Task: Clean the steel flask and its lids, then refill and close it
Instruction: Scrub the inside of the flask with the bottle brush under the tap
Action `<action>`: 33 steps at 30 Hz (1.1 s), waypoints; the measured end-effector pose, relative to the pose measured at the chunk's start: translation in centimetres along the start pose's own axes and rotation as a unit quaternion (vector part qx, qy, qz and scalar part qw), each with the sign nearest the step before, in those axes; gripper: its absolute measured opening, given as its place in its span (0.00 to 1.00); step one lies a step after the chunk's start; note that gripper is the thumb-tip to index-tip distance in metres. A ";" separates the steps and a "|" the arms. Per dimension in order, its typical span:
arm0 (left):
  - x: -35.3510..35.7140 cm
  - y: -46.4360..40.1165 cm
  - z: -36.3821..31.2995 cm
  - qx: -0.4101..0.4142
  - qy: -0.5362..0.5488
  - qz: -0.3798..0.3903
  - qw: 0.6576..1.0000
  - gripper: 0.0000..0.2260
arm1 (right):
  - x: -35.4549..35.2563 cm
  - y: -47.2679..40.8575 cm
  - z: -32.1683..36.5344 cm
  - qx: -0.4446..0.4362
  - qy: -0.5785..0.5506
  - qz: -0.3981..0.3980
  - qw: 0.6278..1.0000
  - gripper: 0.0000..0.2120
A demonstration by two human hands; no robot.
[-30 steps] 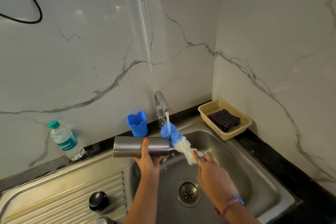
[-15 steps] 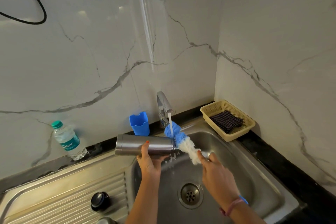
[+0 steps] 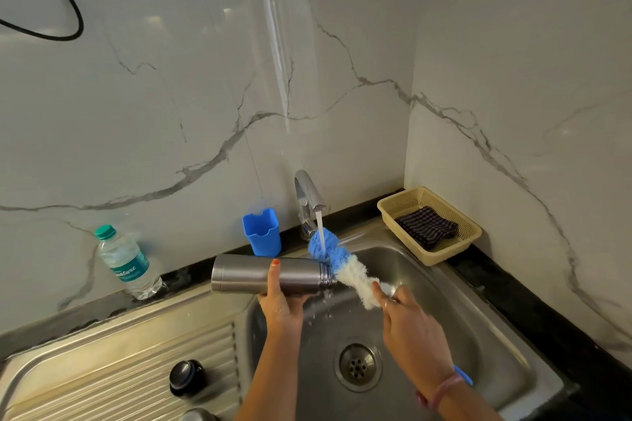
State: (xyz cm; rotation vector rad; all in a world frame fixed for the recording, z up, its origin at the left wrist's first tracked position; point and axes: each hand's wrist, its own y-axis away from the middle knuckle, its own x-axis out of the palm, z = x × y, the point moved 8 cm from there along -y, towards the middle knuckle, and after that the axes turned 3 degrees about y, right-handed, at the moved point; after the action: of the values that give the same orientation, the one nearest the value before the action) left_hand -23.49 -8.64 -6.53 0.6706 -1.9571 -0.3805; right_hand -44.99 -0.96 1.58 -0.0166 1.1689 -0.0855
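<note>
The steel flask [image 3: 249, 273] lies horizontally over the sink's left rim, mouth pointing right, with my left hand [image 3: 281, 304] gripping it from below. My right hand [image 3: 408, 325] holds a blue-and-white bottle brush [image 3: 342, 261]; its blue tip sits under the running tap [image 3: 307, 196], just beside the flask's mouth. Water runs over the bristles and drips into the sink basin [image 3: 478, 335]. A black lid [image 3: 186, 376] rests on the ribbed drainboard [image 3: 102, 372]. A steel lid [image 3: 198, 415] peeks in at the bottom edge.
A blue plastic cup [image 3: 262, 232] stands behind the flask by the wall. A plastic water bottle [image 3: 126, 263] stands at the back left. A beige basket [image 3: 468, 232] with a dark checked cloth [image 3: 427, 226] sits in the right corner. The drain [image 3: 358, 366] is below my hands.
The brush has stayed under the water stream with small shifts beside the flask's mouth. The view has drifted slightly; the flask and both hands keep about the same places.
</note>
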 end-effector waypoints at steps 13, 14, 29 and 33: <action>0.6 -0.5 0.2 -0.004 0.006 0.023 1.000 0.31 | 0.1 0.8 -0.4 0.003 -0.008 0.010 1.000 0.25; 0.7 -0.4 0.3 -0.004 0.008 0.026 1.000 0.30 | -0.2 0.4 -0.3 0.005 -0.009 0.010 1.000 0.25; 0.8 -1.0 0.2 0.004 0.024 0.013 1.000 0.33 | -1.1 -0.4 0.3 0.009 -0.012 0.012 1.000 0.24; 0.9 -1.2 0.0 0.005 0.014 0.026 1.000 0.30 | -1.1 0.4 0.7 0.000 0.003 0.016 1.000 0.25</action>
State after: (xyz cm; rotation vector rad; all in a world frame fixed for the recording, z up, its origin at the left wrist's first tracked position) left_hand -23.44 -10.15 -6.50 0.6277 -1.9480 -0.3276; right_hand -44.80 -0.45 2.84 0.0018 1.1744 -0.0568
